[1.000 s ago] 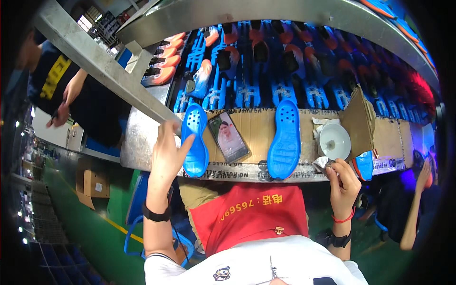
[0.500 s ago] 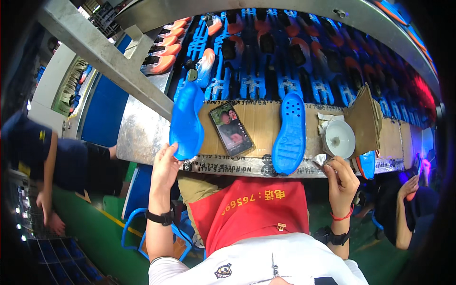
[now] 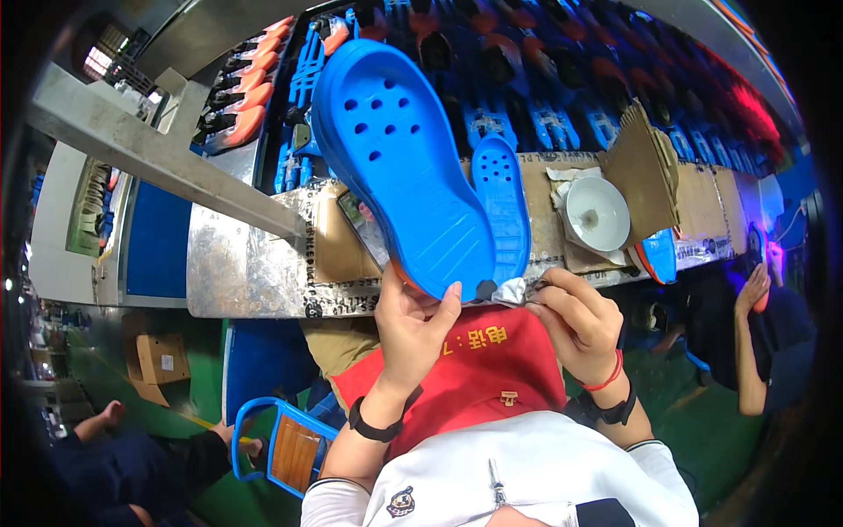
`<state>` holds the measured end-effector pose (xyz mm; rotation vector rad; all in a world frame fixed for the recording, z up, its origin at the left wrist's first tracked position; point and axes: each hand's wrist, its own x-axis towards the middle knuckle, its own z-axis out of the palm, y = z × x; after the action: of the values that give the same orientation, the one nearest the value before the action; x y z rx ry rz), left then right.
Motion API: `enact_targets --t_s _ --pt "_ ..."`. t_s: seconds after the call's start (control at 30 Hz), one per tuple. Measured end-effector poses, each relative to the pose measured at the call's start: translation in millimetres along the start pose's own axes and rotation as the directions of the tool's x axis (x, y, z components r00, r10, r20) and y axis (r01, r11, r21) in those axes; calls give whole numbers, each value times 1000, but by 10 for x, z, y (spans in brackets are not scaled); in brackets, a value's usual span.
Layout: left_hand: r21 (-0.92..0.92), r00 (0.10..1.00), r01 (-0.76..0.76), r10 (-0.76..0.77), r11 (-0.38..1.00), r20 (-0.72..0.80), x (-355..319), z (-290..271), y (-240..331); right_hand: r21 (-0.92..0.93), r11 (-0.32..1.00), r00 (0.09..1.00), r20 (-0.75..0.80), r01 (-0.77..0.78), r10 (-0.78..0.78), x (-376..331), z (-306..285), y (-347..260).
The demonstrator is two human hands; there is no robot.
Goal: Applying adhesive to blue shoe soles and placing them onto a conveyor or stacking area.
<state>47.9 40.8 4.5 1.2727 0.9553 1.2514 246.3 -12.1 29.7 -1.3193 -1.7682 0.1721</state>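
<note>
A blue shoe sole (image 3: 413, 184) is held up near the camera, its holed face showing and its toe end pointing to the far left. My left hand (image 3: 413, 329) grips its heel, thumb on the face and fingers behind. My right hand (image 3: 580, 321) pinches a crumpled white cloth (image 3: 509, 292) against or very close to the heel edge, by a small dark spot. Behind it a second blue sole (image 3: 502, 206) lies on the table. The phone (image 3: 358, 220) is mostly covered by the raised sole.
On the cardboard-covered table (image 3: 246, 272) stand a white bowl (image 3: 597, 211) and an upright cardboard flap (image 3: 637, 171). An orange-edged blue sole (image 3: 659, 255) lies at the right. Beyond runs a rack of blue holders with shoes. A metal post (image 3: 167, 162) slants at left; co-workers are at both sides.
My left hand has brought the sole rightward and nearer the camera and turned its holed face into view. My right hand has moved left with the cloth to its heel.
</note>
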Motion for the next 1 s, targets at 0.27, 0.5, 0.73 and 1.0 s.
enact_targets --t_s 0.27,0.5,0.73,1.0 --pt "99 999 -40 41 994 -11 -65 66 76 -65 995 997 33 70 -68 36 82 -24" --pt "94 998 -55 55 994 -1 -71 73 53 -6 1000 999 39 15 -15 42 68 -25" --pt "92 998 -56 54 994 24 -83 77 80 -86 995 998 39 50 -46 32 94 -30" --pt "98 1000 -22 20 995 21 -120 67 -2 -191 980 998 5 55 -55 -9 42 -31"
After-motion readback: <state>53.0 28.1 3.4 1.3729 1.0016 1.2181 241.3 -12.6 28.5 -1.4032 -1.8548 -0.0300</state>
